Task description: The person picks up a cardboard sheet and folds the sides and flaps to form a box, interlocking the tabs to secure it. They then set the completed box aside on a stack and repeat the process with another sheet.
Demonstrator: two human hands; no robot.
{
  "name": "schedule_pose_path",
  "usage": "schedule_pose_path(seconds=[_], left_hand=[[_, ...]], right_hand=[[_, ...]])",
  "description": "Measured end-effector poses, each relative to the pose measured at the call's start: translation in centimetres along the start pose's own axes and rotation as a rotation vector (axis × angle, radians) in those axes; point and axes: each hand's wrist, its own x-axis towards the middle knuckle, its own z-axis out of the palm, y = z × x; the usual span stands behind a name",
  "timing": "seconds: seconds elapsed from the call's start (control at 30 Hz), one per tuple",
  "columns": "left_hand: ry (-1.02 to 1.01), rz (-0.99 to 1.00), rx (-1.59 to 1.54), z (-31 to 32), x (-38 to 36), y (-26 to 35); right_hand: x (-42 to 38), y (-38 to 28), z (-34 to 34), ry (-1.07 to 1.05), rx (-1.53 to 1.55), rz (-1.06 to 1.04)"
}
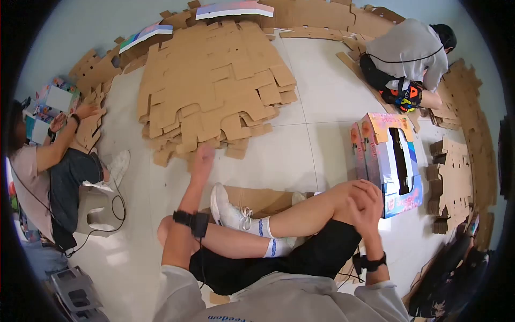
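Note:
My left hand (203, 157) reaches forward, slightly blurred and closed like a fist, at the near edge of a large pile of flat brown cardboard pieces (214, 80). What its fingers hold, if anything, is hidden. My right hand (366, 204) is at my bent right knee, open, with its fingers apart and nothing in them. Just beyond that knee stand colourful printed boxes (383, 161) with a long dark slot in the front one. A strip of cardboard (263, 199) lies on the floor behind my white shoe (228, 209).
A person (48, 161) sits at the left beside printed boxes (56, 99); another person (405, 59) bends over at the back right. Stacked cardboard (450, 185) lies at the right. More cardboard (322, 15) lines the wall. A grey plastic stool (78, 295) is at the lower left.

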Motion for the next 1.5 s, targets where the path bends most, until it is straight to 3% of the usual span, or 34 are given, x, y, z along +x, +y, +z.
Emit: schedule_pose_path(seconds=[0.07, 0.1, 0.2, 0.27, 0.33, 0.4, 0.5, 0.6, 0.7, 0.8, 0.9, 0.97, 1.1, 1.2, 1.3, 1.4, 1.5], left_hand=[[-0.008, 0.044, -0.055, 0.3, 3.0, 0.6], [-0.008, 0.075, -0.081, 0.7, 4.5, 0.8], [-0.047, -0.003, -0.704, 1.0, 9.1, 3.9], [-0.097, 0.097, -0.523, 0.2, 12.9, 1.1], [-0.144, 0.074, -0.633, -0.7, 15.2, 0.3], [-0.197, -0.088, -1.021, -1.2, 16.5, -0.1], [0.160, -0.134, -0.976, -0.1, 19.8, -1.0], [0.141, -0.349, -0.311, 0.2, 18.7, 4.4], [0.219, -0.367, -0.105, 2.7, 16.0, 9.7], [0.386, -0.413, 0.107, 5.1, 18.5, 9.8], [0.386, -0.447, 0.239, 5.2, 22.7, 5.7], [0.158, -0.469, -0.255, 3.9, 23.2, 6.1], [-0.084, -0.349, -0.827, 4.4, 20.9, 8.0], [-0.233, -0.277, -0.905, 4.0, 18.6, 7.3], [-0.130, -0.475, -0.656, 2.5, 21.8, 0.7], [-0.132, -0.358, -0.712, 4.2, 16.4, 8.0], [-0.142, -0.433, -0.867, 4.8, 17.6, 8.4]], right_hand=[[0.4, -1.2, 1.1, 0.057, -0.275, -0.232], [0.7, -1.3, 1.3, 0.091, -0.246, -0.199], [0.7, -1.1, 1.8, 0.159, -0.188, -0.135], [0.4, -0.6, 1.8, 0.170, -0.198, -0.135], [0.4, -0.5, 1.7, 0.175, -0.175, -0.121], [0.4, -0.3, 1.5, 0.170, -0.141, -0.112], [0.5, -0.1, 1.6, 0.185, -0.147, -0.126], [0.9, -0.4, 1.6, 0.183, -0.154, -0.117], [0.9, -0.7, 1.8, 0.172, -0.141, -0.094], [0.7, -0.3, 1.9, 0.171, -0.138, -0.098], [0.5, -0.1, 1.7, 0.173, -0.144, -0.105], [0.6, -0.1, 1.7, 0.179, -0.139, -0.107], [0.4, 0.4, 1.8, 0.198, -0.119, -0.111], [0.3, 0.6, 1.7, 0.213, -0.130, -0.137], [-0.1, 0.1, 1.4, 0.208, -0.149, -0.172], [-0.3, -0.3, 1.4, 0.215, -0.154, -0.173], [-0.2, -0.3, 1.6, 0.209, -0.170, -0.156]])
